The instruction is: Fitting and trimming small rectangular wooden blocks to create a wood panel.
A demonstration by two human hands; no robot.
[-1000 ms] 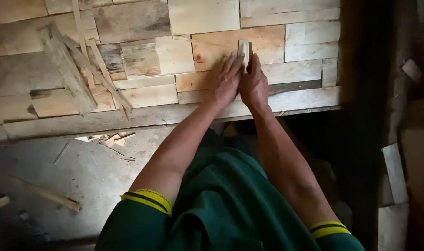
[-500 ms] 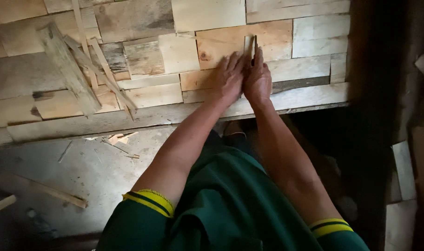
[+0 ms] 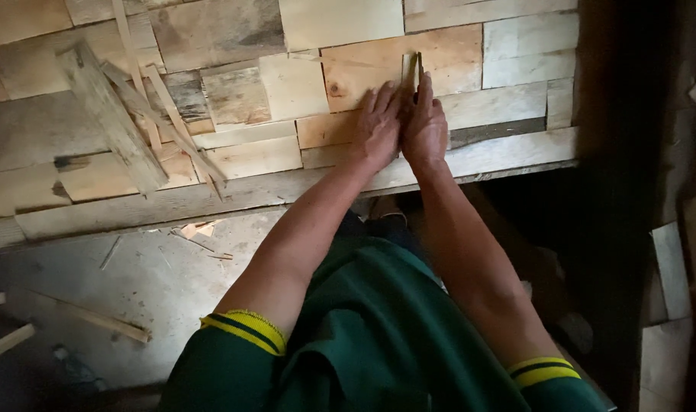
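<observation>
Wood strip [image 3: 413, 70] upright (edgewise) between hands' fingertips.

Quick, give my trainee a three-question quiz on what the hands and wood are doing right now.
1. True or false: both hands press a thin wood piece standing on edge on the plank surface.
2. Where does the loose pile of wood strips lie? A) left of the hands B) right of the hands C) under them
3. What colour are the sleeve cuffs' stripes?

Key:
1. True; the left hand and right hand lie side by side, fingers at the piece.
2. A
3. Yellow with a dark band.
</observation>
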